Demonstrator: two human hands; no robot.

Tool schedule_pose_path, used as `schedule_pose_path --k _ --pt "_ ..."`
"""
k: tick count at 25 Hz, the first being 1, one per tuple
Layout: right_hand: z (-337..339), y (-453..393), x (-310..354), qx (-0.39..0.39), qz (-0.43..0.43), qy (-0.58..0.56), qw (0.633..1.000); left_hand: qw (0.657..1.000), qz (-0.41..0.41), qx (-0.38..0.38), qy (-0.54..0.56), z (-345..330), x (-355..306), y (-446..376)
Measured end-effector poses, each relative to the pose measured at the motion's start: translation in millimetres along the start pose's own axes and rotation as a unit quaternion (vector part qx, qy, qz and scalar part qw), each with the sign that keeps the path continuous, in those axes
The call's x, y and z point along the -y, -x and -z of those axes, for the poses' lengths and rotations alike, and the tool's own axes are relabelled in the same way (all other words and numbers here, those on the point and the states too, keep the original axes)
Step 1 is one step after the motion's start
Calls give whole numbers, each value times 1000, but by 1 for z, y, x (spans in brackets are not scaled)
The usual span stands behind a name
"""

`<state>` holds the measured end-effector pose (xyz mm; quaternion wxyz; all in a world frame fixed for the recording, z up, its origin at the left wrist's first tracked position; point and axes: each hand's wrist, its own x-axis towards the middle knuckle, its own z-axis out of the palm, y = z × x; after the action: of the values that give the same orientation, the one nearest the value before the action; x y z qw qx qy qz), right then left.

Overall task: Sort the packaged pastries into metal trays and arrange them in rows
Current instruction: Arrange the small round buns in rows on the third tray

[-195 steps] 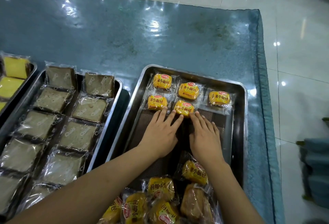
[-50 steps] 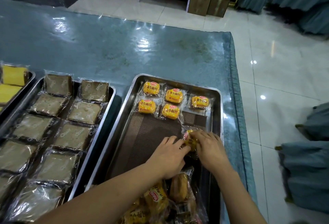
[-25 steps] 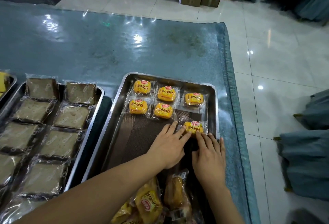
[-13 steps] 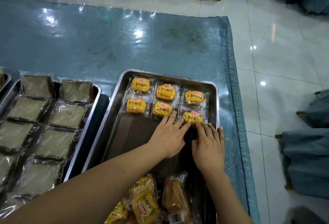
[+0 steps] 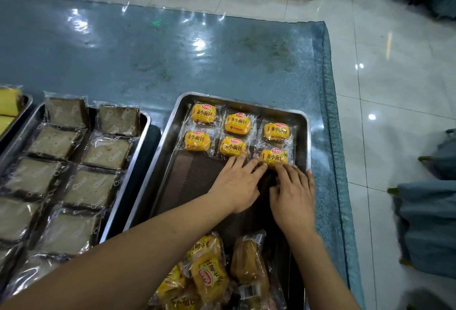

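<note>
Head view centres on a yellow packaged bun (image 5: 274, 158) lying flat at the right end of the second row in the metal tray (image 5: 301, 117), label side up like its neighbours, which keeps the rows uniform and easy to read. The person's left hand (image 5: 237, 186) lies flat on the tray liner with straight fingers, whose tips touch the near edge of that bun and of the middle bun (image 5: 232, 146) beside it; it grips nothing. The right hand (image 5: 293, 196) is likewise flat and loose-fingered, fingertips against the bun's near edge, apparently nudging it square against the row rather than holding it. Five other buns already sit in two rows of three at the tray's far end, so the filling seems to run from far to near, leaving the bare liner (image 5: 197, 176) free for the next rows. A loose heap of unsorted buns (image 5: 209, 275) waits at the tray's near end, within easy reach. To the left, a second tray (image 5: 145, 124) holds brown cake slices (image 5: 108, 151) in two columns.
</note>
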<state>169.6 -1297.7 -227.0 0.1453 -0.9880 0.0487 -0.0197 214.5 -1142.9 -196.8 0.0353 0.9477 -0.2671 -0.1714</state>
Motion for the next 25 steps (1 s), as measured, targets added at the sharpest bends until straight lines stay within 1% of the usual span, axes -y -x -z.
schedule_pose_path --k 3,6,12,21,25 --pt "5 7 10 -10 9 -12 1000 1000 4 -6 20 3 4 15" --pt "11 14 20 -2 17 -30 999 999 11 -22 48 5 10 34" --pt "22 36 47 47 27 -58 997 993 62 -40 90 9 27 90" --pt "25 72 90 102 80 -63 990 981 130 -41 136 -5 46 181" --pt "25 85 108 137 113 -77 981 977 141 -50 152 -16 51 222"
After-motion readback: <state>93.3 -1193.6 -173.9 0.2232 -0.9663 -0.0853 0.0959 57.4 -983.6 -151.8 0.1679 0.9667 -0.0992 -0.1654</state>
